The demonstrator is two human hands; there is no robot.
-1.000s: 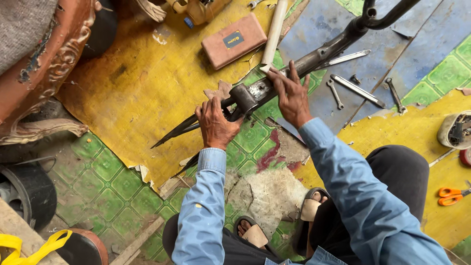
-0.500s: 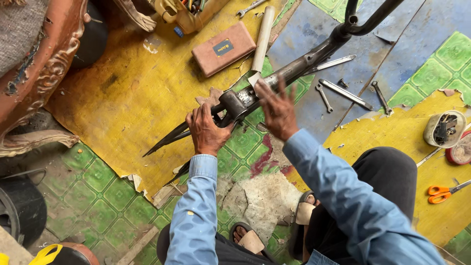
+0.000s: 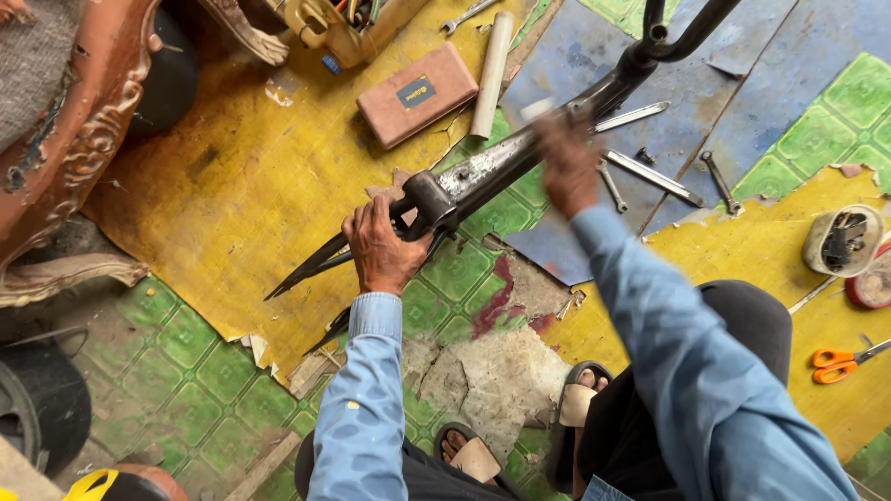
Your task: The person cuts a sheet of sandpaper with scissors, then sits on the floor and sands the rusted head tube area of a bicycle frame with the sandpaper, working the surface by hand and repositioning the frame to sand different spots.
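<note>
Left hand (image 3: 382, 249) fingers clamped on the dark metal bicycle frame (image 3: 501, 165) at its round joint. Right hand (image 3: 568, 167) blurred on the frame's tube — finger state cannot tell. Long steel spanners (image 3: 654, 176) lie on the floor just beyond the right fingers.

One head-worn view looks steeply down, close over the floor (image 3: 232, 186); knees sit at the frame's bottom.

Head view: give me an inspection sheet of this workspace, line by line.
Surface: worn floor covering, yellow, green-tiled and blue patches, torn.
Job's things: dark metal bicycle frame lying diagonally, thin stays pointing lower left.
Clutter: brown flat case, pale tube, spanners, orange scissors, small round tub.
Hands: left hand grips the frame at its joint; right hand on the tube, blurred.
Cables: nothing seen.
Surroundings: carved wooden furniture, black tyre, sandalled feet.
</note>
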